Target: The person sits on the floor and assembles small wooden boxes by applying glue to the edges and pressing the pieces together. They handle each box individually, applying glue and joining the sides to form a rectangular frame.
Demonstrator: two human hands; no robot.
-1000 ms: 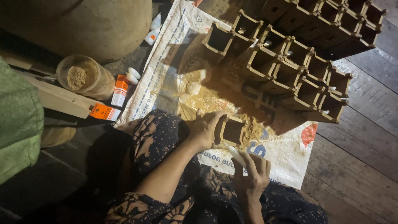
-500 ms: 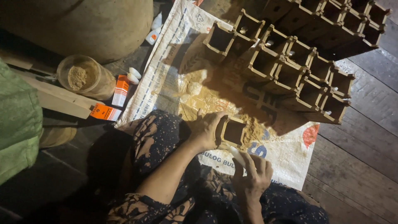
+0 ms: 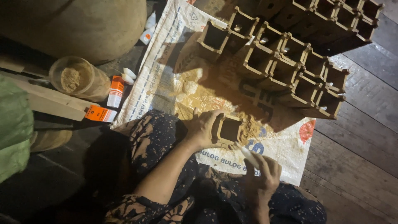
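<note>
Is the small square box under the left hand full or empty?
Empty, as far as shows. The box faces the camera with a dark hollow inside; sawdust lies beside it on the sack, not in it. The left hand grips its side.

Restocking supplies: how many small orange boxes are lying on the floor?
2. One orange box lies beside the plastic jar of powder; the other orange box lies just below it, by the wooden plank. More may be hidden in shadow.

The scene is seen from a single head-worn camera, aimed steeply downward from close above the lap. The left hand (image 3: 203,128) and right hand (image 3: 261,174) are framed low and centre, the woven sack (image 3: 166,83) and plank floor (image 3: 360,153) beyond.
</note>
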